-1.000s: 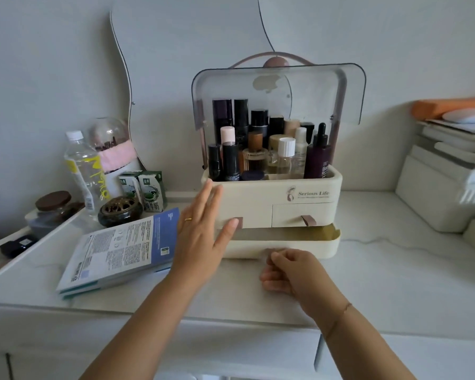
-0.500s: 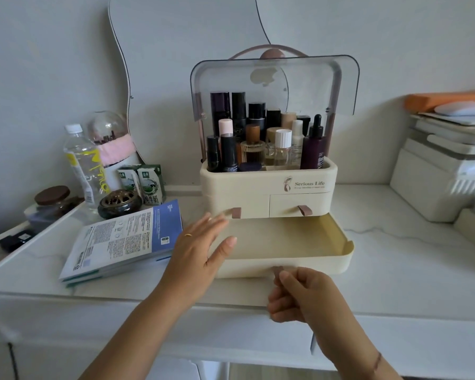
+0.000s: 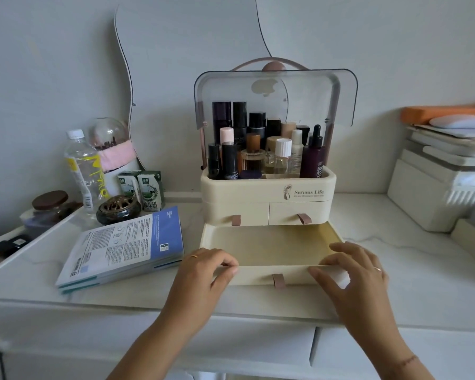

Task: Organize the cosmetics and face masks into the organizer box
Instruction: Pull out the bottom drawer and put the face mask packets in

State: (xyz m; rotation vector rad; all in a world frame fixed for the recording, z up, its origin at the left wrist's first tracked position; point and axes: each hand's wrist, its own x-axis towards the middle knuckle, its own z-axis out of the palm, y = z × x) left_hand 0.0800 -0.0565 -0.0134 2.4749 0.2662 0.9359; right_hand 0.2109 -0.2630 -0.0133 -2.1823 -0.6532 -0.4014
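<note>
White counter (image 3: 395, 270) is taken up by the organizer box (image 3: 258, 198), its bottom drawer (image 3: 272, 245) open. The front wall is pinched at either end by curled fingers (image 3: 226, 263) of the left hand (image 3: 200, 278) and right hand (image 3: 359, 278).

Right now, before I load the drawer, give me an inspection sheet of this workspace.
Surface: white counter, marble-look.
Job's things: organizer box, lid raised, bottles upright on top; bottom drawer pulled out, no contents visible; face mask packs stacked left of it.
Clutter: water bottle, milk cartons, incense burner, jar at left.
Hands: left hand and right hand grip the drawer's front corners.
Cables: nothing seen.
Surroundings: mirror behind; white boxes at right.
</note>
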